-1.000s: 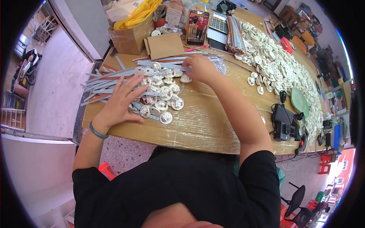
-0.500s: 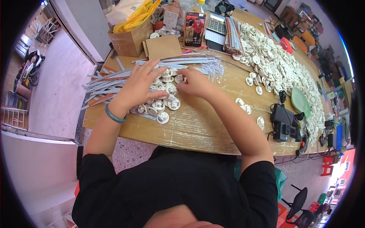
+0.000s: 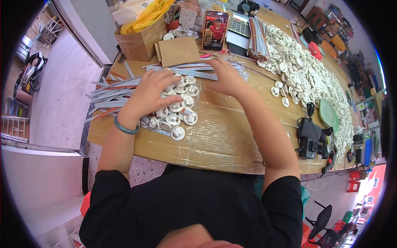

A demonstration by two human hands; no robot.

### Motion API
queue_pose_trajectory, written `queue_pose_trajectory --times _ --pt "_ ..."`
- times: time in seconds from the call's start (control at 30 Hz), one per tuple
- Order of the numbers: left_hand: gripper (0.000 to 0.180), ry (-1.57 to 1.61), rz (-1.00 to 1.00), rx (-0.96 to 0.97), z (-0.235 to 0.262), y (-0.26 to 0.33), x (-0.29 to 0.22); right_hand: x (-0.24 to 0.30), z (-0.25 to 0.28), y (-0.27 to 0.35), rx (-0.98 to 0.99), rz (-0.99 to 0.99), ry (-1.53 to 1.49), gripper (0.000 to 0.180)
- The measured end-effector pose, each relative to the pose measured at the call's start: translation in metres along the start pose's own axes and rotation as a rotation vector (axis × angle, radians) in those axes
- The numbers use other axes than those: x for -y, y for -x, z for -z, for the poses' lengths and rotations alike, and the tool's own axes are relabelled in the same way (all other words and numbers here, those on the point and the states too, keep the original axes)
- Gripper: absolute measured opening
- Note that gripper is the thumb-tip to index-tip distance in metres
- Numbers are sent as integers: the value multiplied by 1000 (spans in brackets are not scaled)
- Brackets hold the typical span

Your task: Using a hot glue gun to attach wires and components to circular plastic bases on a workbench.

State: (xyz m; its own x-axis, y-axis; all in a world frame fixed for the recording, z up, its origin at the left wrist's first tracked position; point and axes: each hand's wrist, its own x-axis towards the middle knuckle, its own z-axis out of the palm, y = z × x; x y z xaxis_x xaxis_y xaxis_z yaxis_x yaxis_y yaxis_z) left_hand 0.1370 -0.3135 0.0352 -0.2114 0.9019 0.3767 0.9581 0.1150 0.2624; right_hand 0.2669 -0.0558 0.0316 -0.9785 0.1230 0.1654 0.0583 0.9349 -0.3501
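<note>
My left hand (image 3: 149, 93) lies over the left side of a small heap of white round plastic parts (image 3: 190, 117), fingers spread and thumb apart. Part of the heap is hidden beneath it. Just right of the heap, my right hand (image 3: 228, 79) is raised a little over the table, fingers and thumb apart, with nothing visible between them. Long thin light strips (image 3: 111, 94), silvery with some orange, lie fanned out left of the heap. More strips (image 3: 194, 73) run behind it, near the fingers of my right hand.
A large mound of white parts (image 3: 297, 62) covers the table's right side, with a green dish (image 3: 327, 112) against it. Nearer stands a black device (image 3: 308, 138). At the back are a cardboard box (image 3: 138, 43), a phone (image 3: 214, 31), a calculator (image 3: 240, 25) and bundled strips (image 3: 258, 39).
My right hand has drawn away from the heap to the right, and its fingers have opened from a pinch. My left hand has stayed over the heap.
</note>
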Motion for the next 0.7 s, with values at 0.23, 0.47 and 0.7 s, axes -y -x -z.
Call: queue_pose_trajectory --times 0.23,0.47,0.7 --pt "58 87 32 28 -5 -3 1 -35 3 -50 242 -22 222 106" --pt "59 90 17 23 -6 -1 8 -34 6 -66 326 4 194 88" --pt "56 103 23 34 -4 -3 6 -25 2 -72 343 72 281 76"
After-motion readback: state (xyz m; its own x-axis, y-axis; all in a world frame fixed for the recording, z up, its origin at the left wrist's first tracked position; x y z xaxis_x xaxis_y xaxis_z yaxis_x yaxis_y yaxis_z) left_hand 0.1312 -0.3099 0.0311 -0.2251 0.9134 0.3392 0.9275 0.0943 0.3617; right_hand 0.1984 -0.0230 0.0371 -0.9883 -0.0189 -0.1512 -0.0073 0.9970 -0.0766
